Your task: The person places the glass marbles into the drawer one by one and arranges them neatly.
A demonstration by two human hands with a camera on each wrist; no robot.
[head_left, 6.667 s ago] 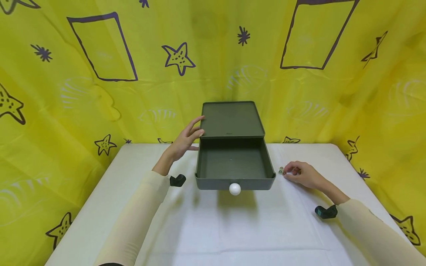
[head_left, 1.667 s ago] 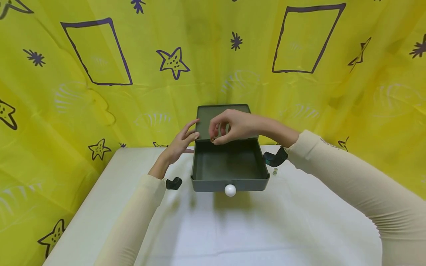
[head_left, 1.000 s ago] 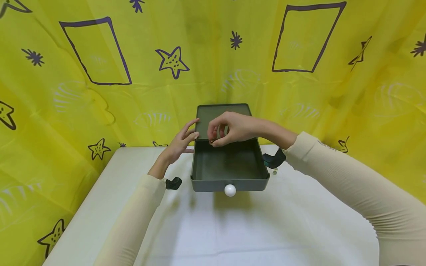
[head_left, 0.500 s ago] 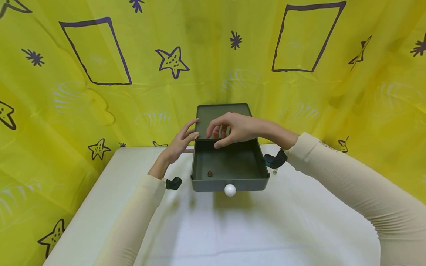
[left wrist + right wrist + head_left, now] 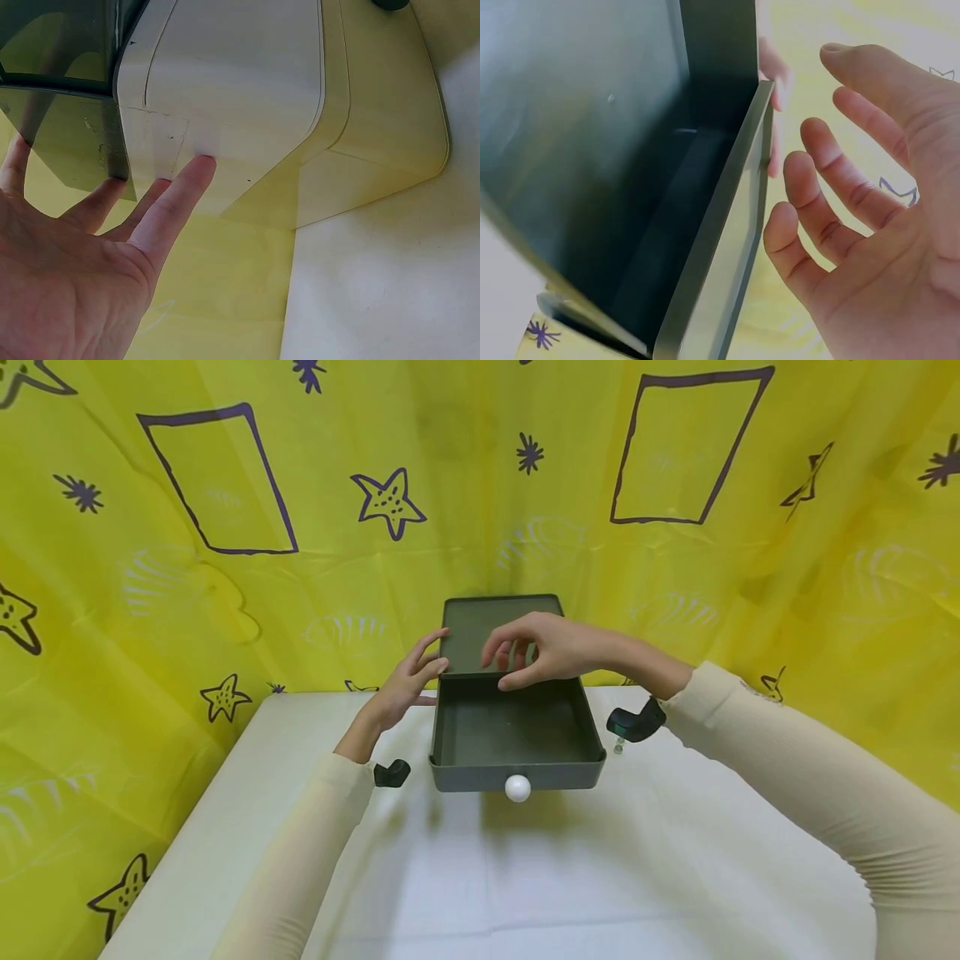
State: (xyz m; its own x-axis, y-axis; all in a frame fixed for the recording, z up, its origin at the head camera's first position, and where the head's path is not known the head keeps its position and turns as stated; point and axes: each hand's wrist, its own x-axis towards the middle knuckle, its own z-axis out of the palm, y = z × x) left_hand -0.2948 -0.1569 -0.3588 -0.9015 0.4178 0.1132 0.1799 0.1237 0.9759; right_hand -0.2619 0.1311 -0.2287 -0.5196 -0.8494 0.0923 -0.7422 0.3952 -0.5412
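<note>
A dark grey-green box [image 5: 468, 625] stands on the table, its drawer [image 5: 472, 779] pulled out toward me. The drawer has a round white knob [image 5: 517, 788] on its front. My left hand [image 5: 397, 693] touches the left side of the box with spread fingers; in the left wrist view the fingertips rest on its pale side panel [image 5: 232, 82]. Above the back of the drawer hovers my right hand [image 5: 551, 647], fingers loosely bent and holding nothing. No marble shows inside the drawer; its far end under the top is dark and partly hidden by the hand.
Small greenish glass marbles [image 5: 618, 746] lie on the white-covered table [image 5: 675, 835] to the right of the drawer, just beneath the right wrist's camera [image 5: 636, 721]. A yellow patterned curtain [image 5: 480, 468] hangs behind the box.
My right hand carried a small brown-red marble from the table over the drawer and let it go. The marble lay near the drawer's front left, then went out of sight. The hand shifted slightly right.
</note>
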